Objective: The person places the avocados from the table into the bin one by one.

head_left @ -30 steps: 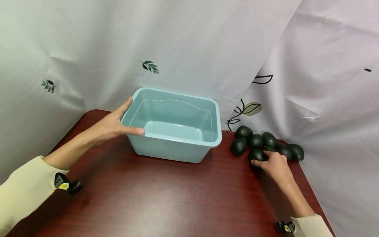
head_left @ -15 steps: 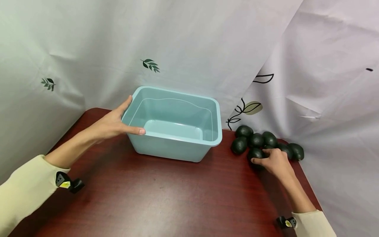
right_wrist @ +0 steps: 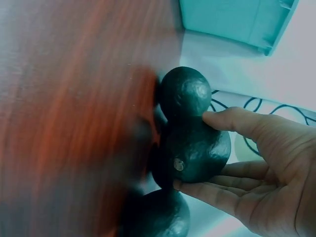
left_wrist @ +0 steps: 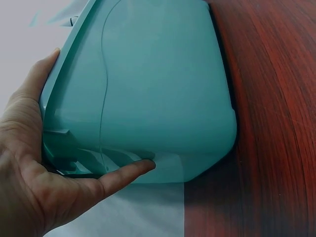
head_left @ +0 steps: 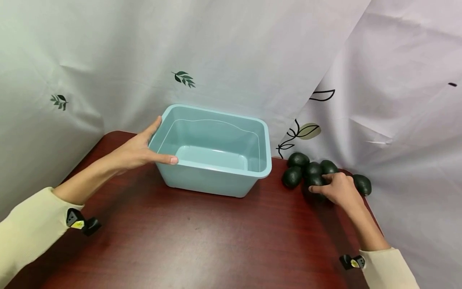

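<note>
Resting wide-spread against the left end of a pale-blue tub [head_left: 205, 179] was the left hand [head_left: 135, 152]; farther right, over the red-brown table [head_left: 202, 237], the right hand [head_left: 341, 188] gripped one dark avocado [right_wrist: 195, 153] among several other avocados [head_left: 298, 159].

Smooth, low-sheen plastic noted on basin [head_left: 202, 182] | slightly bumpy, glossy skin seen on avocados [right_wrist: 195, 153] | polished, wood-grained finish recorded on tabletop [head_left: 180, 237] | creased, cloth-like surface observed on backdrop [head_left: 234, 60] | matt cloth noted on sleeves [head_left: 32, 233]
</note>
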A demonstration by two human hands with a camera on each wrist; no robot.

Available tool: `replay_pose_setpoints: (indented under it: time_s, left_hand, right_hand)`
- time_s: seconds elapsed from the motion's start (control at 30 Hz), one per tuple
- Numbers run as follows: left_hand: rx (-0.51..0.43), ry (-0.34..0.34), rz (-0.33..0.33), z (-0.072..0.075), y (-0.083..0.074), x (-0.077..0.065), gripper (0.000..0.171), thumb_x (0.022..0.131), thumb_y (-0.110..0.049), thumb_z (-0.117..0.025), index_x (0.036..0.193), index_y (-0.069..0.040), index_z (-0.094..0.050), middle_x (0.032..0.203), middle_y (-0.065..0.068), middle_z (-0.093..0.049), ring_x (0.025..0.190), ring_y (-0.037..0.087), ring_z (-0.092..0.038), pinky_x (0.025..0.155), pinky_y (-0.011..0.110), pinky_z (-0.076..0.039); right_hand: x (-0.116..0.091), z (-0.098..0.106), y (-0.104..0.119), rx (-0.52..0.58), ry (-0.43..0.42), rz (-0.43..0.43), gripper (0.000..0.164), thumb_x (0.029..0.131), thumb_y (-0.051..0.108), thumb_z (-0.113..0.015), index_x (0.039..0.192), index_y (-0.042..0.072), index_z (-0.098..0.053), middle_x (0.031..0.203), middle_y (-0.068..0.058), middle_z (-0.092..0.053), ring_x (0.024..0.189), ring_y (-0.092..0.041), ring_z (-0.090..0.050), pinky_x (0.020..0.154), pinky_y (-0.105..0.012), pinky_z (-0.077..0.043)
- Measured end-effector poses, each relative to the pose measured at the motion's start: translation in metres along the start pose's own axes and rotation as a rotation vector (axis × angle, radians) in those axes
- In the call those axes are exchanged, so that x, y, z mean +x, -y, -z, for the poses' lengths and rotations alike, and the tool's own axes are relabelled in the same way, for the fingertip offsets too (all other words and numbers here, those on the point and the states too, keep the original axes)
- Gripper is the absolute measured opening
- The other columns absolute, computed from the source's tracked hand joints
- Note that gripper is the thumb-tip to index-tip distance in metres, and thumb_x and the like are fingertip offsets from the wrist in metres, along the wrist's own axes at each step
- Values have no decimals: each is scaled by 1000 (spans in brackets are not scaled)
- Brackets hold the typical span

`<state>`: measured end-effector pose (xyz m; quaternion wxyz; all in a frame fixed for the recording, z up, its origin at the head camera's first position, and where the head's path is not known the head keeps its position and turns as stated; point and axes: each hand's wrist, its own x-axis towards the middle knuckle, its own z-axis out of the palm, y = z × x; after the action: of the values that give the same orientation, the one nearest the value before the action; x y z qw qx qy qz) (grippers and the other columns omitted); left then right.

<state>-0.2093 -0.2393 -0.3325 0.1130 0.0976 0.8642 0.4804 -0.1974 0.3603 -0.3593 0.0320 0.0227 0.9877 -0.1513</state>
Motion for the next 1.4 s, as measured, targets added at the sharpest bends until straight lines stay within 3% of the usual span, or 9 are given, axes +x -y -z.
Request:
replay_pose_setpoints:
  time_s: [0.37, 0.63, 1.07, 1.4]
  left_hand:
    - [15, -1, 8, 0, -1, 1, 141, 92, -40, -95, 178, -40, 17, 191, 8, -10, 165, 40, -37, 133, 71, -31]
    - [-1, 13, 11, -1, 0, 1, 140, 94, -39, -93, 176, -45, 19, 191, 2, 0, 168, 40, -33, 134, 71, -29]
    - [15, 2, -8, -1, 3, 1, 138, 96, -39, -92, 172, -51, 22, 188, -14, 14, 176, 37, -11, 135, 76, -22]
    - [1, 4, -17, -1, 2, 0, 133, 95, -38, -93, 177, -50, 11, 191, 0, -3, 169, 40, -31, 133, 73, -31]
  right_hand:
    - [6, 17, 16, -14, 3, 17, 88, 91, 54, -90, 149, -9, -68, 149, -41, -64, 138, -65, -58, 105, -75, -53]
    - [11, 22, 23, -7, -36, 50, 85, 92, 53, -90, 148, -7, -69, 146, -39, -67, 136, -64, -60, 105, -74, -53]
    - [12, 28, 40, 16, -30, 54, 88, 94, 56, -87, 153, -5, -65, 151, -35, -66, 139, -62, -58, 104, -73, -54]
    - [14, 31, 47, 37, -37, 71, 89, 94, 56, -86, 156, -4, -64, 152, -35, -66, 139, -60, -60, 107, -72, -53]
